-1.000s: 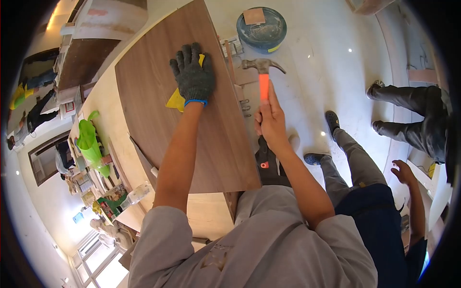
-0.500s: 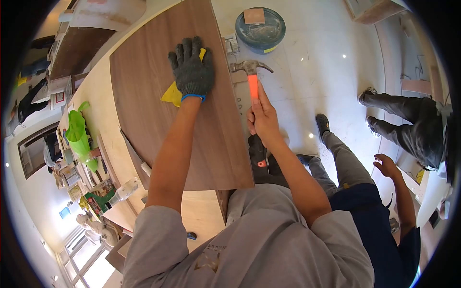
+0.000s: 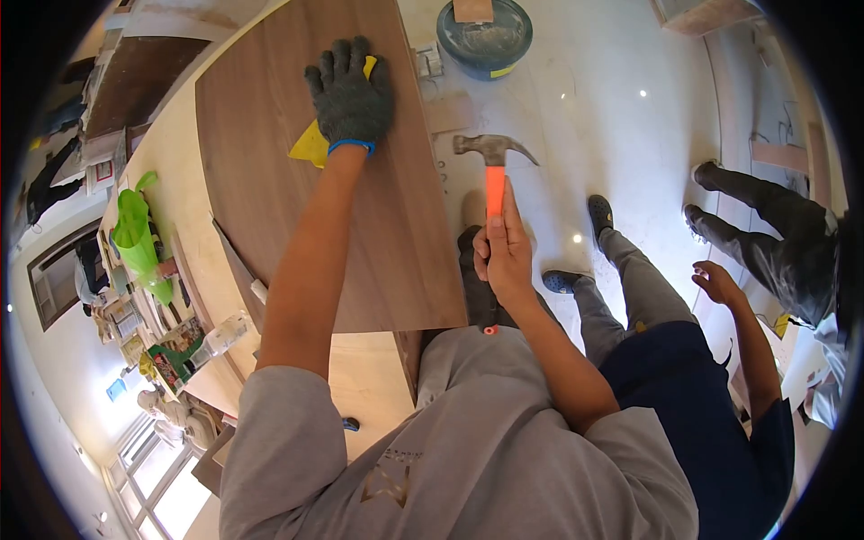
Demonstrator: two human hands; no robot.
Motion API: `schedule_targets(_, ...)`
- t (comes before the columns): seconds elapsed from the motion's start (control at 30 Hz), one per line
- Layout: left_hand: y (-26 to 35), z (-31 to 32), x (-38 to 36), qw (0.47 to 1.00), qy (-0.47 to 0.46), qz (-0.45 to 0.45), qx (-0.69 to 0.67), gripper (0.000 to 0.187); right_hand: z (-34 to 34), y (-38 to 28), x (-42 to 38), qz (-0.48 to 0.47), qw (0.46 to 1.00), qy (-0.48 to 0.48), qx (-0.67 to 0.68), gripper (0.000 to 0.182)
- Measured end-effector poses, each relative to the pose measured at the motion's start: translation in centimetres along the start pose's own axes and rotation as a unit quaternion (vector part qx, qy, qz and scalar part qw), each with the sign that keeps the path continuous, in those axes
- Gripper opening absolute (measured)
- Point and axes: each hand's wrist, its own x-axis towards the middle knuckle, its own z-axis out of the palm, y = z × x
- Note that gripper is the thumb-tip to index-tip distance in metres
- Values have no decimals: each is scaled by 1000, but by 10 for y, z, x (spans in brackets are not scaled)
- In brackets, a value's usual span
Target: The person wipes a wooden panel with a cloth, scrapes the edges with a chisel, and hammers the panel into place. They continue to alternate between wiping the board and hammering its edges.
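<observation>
My left hand (image 3: pixel 351 94), in a dark grey knit glove with a blue cuff, lies flat with fingers spread on a brown wood-grain panel (image 3: pixel 315 225). Under the palm is a yellow cloth (image 3: pixel 309 145); one corner shows at the wrist side and a bit beside the thumb. My bare right hand (image 3: pixel 506 261) is closed round the orange handle of a claw hammer (image 3: pixel 495 191). The hammer is held upright in view, its metal head to the right of the panel's edge and apart from it.
A lidded dark bucket (image 3: pixel 484 40) stands on the floor beyond the panel. A co-worker in a navy shirt (image 3: pixel 684 405) stands close on my right, another person's legs (image 3: pixel 765 216) farther off. Left on the plywood bench are a green bag (image 3: pixel 135 234) and a clear bottle (image 3: pixel 220 337).
My right hand has carried the hammer right, away from the panel's edge, and slightly down in view. My left hand stays flat on the cloth; the whole view has shifted a little.
</observation>
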Motion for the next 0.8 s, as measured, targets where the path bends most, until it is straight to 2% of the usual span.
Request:
schedule_targets(0.17,-5,8,-2,1000,20,5,-18,49,-6,5,-9,-28,999,-17,-16,55)
schedule_targets(0.27,-7,15,-2,997,64,31,26,48,2,2,-15,7,1000,-10,-15,55)
schedule_targets(0.37,-7,12,-2,999,36,19,-14,48,-8,12,-19,-11,1000,-14,-9,56)
schedule_targets(0.47,-7,14,-3,999,45,11,-8,48,-4,18,-35,-15,1000,4,-25,56)
schedule_targets(0.57,-8,15,-3,999,48,20,-12,47,-10,21,-39,-16,999,-20,-28,56)
schedule_targets(0.67,-10,16,-3,998,52,28,-16,47,-7,32,-42,-22,1000,-8,19,55)
schedule_targets(0.77,-10,17,-3,998,54,24,-17,46,-17,21,-47,-11,999,-35,-36,56)
schedule_targets(0.8,-11,17,-3,999,40,30,-8,46,-15,22,-50,-6,1000,-9,-11,56)
